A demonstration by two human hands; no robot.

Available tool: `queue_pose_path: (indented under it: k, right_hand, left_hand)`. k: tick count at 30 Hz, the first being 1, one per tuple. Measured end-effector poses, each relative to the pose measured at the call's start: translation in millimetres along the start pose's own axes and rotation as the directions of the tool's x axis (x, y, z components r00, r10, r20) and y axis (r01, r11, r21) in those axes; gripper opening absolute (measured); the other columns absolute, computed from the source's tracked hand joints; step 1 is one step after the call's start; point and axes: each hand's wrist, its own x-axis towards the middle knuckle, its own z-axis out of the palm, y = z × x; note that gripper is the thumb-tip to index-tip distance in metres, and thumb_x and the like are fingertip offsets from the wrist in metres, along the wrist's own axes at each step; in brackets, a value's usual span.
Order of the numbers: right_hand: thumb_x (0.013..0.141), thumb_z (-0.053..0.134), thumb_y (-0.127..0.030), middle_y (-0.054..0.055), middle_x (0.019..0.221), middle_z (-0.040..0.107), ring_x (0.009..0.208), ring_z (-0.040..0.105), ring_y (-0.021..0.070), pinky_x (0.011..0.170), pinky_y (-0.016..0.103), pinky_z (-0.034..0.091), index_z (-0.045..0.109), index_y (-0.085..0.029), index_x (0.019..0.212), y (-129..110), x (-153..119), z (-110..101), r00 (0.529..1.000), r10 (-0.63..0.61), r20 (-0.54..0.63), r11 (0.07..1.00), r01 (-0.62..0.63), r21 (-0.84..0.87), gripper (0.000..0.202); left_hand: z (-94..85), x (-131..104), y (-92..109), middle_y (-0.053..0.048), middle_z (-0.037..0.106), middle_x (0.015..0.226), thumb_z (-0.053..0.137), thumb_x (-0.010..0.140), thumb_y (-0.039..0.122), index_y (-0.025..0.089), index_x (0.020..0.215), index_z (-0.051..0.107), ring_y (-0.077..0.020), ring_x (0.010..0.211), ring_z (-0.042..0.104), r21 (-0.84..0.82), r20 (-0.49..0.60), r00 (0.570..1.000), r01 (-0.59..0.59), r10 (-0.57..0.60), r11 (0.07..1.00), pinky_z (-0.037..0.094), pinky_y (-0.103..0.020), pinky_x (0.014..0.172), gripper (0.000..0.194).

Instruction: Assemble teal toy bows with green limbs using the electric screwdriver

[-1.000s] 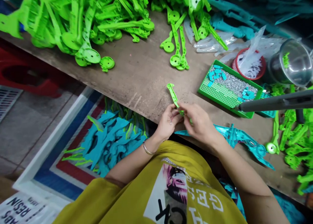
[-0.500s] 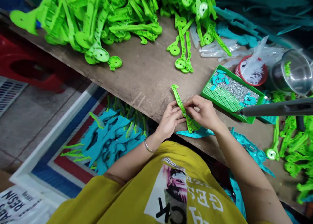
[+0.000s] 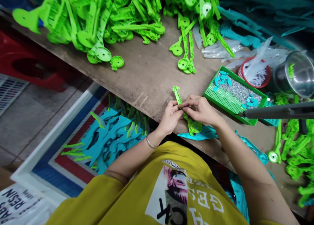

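Note:
Near the table's front edge, my left hand [image 3: 171,116] is closed on the middle of a long green plastic part [image 3: 177,94]. My right hand [image 3: 200,109] reaches over the same part from the right, its fingers pinched against it beside my left fingertips. Whether those right fingertips hold something small is hidden. The hooked end of the part points away from me, and its rounded end lies over a blue plastic piece [image 3: 208,133] at the table edge.
Piled green parts [image 3: 98,18] cover the back. To the right stand a green basket [image 3: 222,102] of small metal and blue pieces, a red basket [image 3: 266,81], a metal bowl [image 3: 298,74] and a dark tool [image 3: 279,111]. Blue parts [image 3: 110,136] fill a bin below left.
My right hand has shifted slightly left along the green part, its fingers now nearer my left fingertips and covering its middle. More of the rounded end shows.

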Motion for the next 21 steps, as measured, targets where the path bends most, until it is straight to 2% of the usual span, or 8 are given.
queue_pose_path:
  k: [3,6,9,11,16,21]
  right_hand:
    - [0.079,0.06,-0.014,0.005,0.092,0.067,0.081,0.062,0.0172,0.078,0.032,0.05,0.077,-0.019,0.108,-5,0,-7,0.999,-0.044,-0.02,0.998,0.044,0.036,0.034]
    - [0.081,0.063,-0.018,0.006,0.1,0.067,0.082,0.062,0.0175,0.079,0.033,0.053,0.075,-0.019,0.112,-13,3,-11,0.994,-0.093,-0.054,0.994,0.096,0.047,0.034]
    - [0.088,0.064,-0.024,0.008,0.102,0.068,0.08,0.063,0.0165,0.077,0.032,0.052,0.076,-0.018,0.106,-22,10,-9,0.993,-0.112,-0.027,0.994,0.111,-0.007,0.023]
    - [0.09,0.062,-0.022,0.008,0.101,0.07,0.082,0.065,0.0163,0.078,0.03,0.051,0.077,-0.018,0.099,-23,15,-7,0.994,-0.112,-0.011,0.993,0.111,-0.041,0.018]
    - [0.086,0.061,-0.015,0.004,0.086,0.076,0.077,0.067,0.0149,0.076,0.026,0.048,0.076,-0.017,0.09,-11,24,-3,0.997,-0.065,-0.05,0.997,0.062,-0.051,0.015]
    - [0.084,0.06,-0.012,0.002,0.085,0.078,0.075,0.068,0.0135,0.073,0.024,0.047,0.076,-0.018,0.089,-3,26,0,0.995,-0.092,-0.045,0.996,0.092,0.014,0.018]
  left_hand:
    - [2.6,0,-2,-0.005,0.074,0.11,0.081,0.079,0.029,0.022,0.108,0.045,-0.0178,0.094,0.073,-0.002,-0.023,1.0,-0.015,0.015,1.0,0.058,-0.032,0.081,0.047]
    - [3.8,1,-4,-0.005,0.075,0.108,0.08,0.079,0.027,0.022,0.108,0.045,-0.0182,0.095,0.073,0.001,-0.054,0.998,-0.021,0.021,1.0,0.058,-0.031,0.079,0.045]
    - [3.4,2,-7,-0.001,0.074,0.1,0.077,0.078,0.019,0.022,0.106,0.047,-0.0136,0.086,0.072,0.0,-0.099,0.994,-0.057,0.056,0.998,0.055,-0.025,0.073,0.042]
    - [3.0,2,-8,0.002,0.072,0.093,0.077,0.076,0.017,0.022,0.105,0.048,-0.0107,0.079,0.069,-0.024,-0.103,0.992,-0.08,0.077,0.997,0.053,-0.022,0.07,0.041]
    - [4.0,2,-8,0.0,0.073,0.096,0.074,0.077,0.016,0.02,0.114,0.05,-0.0114,0.079,0.069,-0.048,-0.073,0.997,-0.038,0.035,0.998,0.052,-0.023,0.071,0.045]
    - [4.2,3,-8,0.0,0.075,0.095,0.074,0.075,0.013,0.019,0.118,0.052,-0.0109,0.077,0.069,-0.088,-0.071,0.996,-0.051,0.044,0.995,0.052,-0.022,0.07,0.049]
